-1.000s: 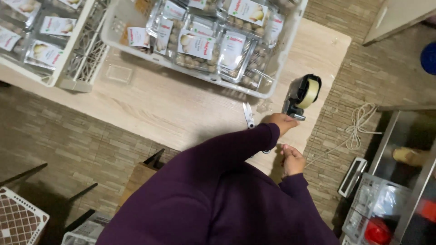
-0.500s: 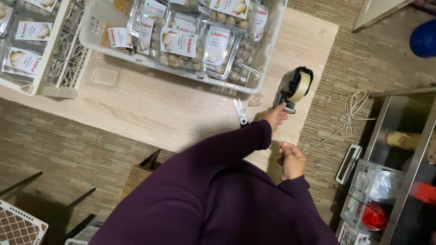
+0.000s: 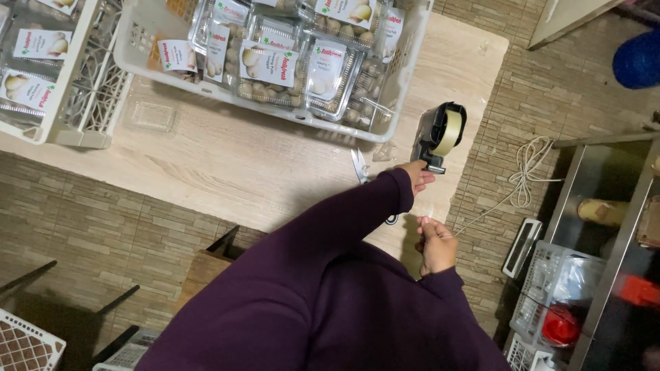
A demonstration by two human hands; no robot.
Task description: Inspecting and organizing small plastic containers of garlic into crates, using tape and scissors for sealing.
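Note:
My left hand (image 3: 418,176) reaches out in a purple sleeve across the wooden table (image 3: 227,172) and grips the handle of a black tape dispenser (image 3: 440,134) with a roll of pale tape. The dispenser stands near the table's right edge. My right hand (image 3: 436,244) is closed in a fist just below it, near my body; I cannot make out anything in it. A pair of scissors (image 3: 359,165) lies on the table just left of my left wrist, partly hidden by the sleeve.
A white crate (image 3: 261,104) of clear labelled produce packs sits at the table's far side, and a second crate (image 3: 48,130) is at the left. An empty clear tray (image 3: 150,115) lies between them. A white cord (image 3: 526,172) lies on the floor near metal shelving (image 3: 605,206).
The view has shifted slightly. My left hand has lifted a little toward the dispenser, and my two hands are slightly further apart.

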